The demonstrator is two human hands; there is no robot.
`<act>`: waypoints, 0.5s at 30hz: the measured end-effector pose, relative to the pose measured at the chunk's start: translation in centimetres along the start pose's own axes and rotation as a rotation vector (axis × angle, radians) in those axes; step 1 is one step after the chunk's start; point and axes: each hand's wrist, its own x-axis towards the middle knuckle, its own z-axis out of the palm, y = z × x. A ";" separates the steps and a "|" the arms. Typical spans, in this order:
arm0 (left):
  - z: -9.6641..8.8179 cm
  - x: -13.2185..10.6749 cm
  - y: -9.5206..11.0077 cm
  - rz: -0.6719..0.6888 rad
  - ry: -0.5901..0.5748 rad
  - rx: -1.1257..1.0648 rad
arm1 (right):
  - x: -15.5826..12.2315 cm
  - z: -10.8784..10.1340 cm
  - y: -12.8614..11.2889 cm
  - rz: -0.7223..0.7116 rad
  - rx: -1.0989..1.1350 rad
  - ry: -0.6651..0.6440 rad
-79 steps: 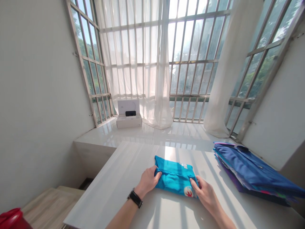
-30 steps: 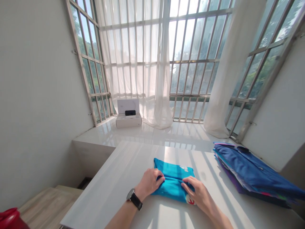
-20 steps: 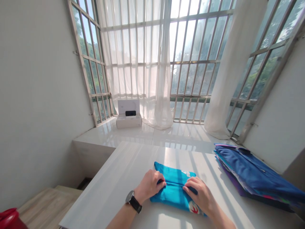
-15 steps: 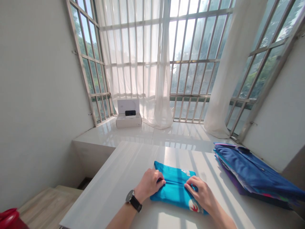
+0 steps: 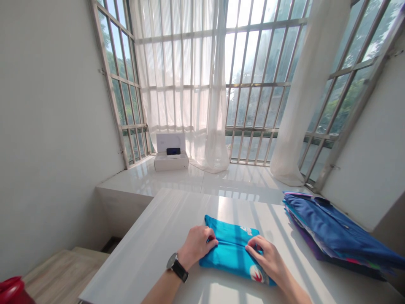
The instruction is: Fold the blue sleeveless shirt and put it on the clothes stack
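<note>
Out at the far left, below the hands, a red object (image 5: 12, 290) pokes into the corner. Then the left hand (image 5: 198, 245), watch (image 5: 177, 267) on its wrist, fingers curled tight onto a fold of the teal folded garment (image 5: 232, 253), which lies flat on the white table (image 5: 142, 253) between both hands. The right hand (image 5: 262, 262) pinches that same centre fold from its side, and just beyond it, a stack of folded clothes (image 5: 332, 236), blue on top!
</note>
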 end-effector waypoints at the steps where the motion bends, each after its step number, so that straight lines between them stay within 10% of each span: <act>1: 0.0 0.0 0.0 -0.003 -0.002 0.003 | 0.0 0.0 0.0 0.000 -0.002 0.002; 15: -1.5 -0.1 1.6 0.012 0.014 0.085 | 0.0 0.0 -0.9 0.020 -0.009 0.025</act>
